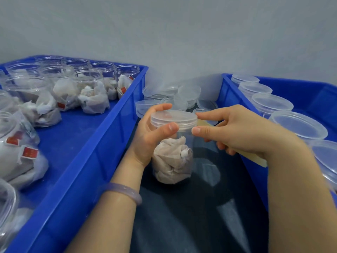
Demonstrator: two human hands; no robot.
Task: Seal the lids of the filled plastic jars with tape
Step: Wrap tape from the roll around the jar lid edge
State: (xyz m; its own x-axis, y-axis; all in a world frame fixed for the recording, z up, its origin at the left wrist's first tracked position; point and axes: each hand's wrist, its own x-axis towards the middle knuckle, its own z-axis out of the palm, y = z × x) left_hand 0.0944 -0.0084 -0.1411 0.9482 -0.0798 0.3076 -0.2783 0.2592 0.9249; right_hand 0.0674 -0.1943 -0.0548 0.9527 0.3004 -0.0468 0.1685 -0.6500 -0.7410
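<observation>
A clear plastic jar (pixel 174 157) with a whitish cloth pouch inside stands upright over a dark surface in the middle. Its clear lid (pixel 174 118) sits on top. My left hand (pixel 151 136) grips the jar just below the lid, fingers behind and thumb in front. My right hand (pixel 235 130) reaches in from the right, its forefinger and thumb touching the lid's right rim. A roll of yellowish tape (pixel 253 157) is held in its curled lower fingers, and a stretch of tape runs behind toward the lid.
A blue crate (pixel 87 148) on the left holds several open jars with pouches. A second blue crate (pixel 319 99) on the right holds a row of lidded jars (pixel 297 125). Loose clear lids (pixel 175 95) lie in a pile at the back between the crates.
</observation>
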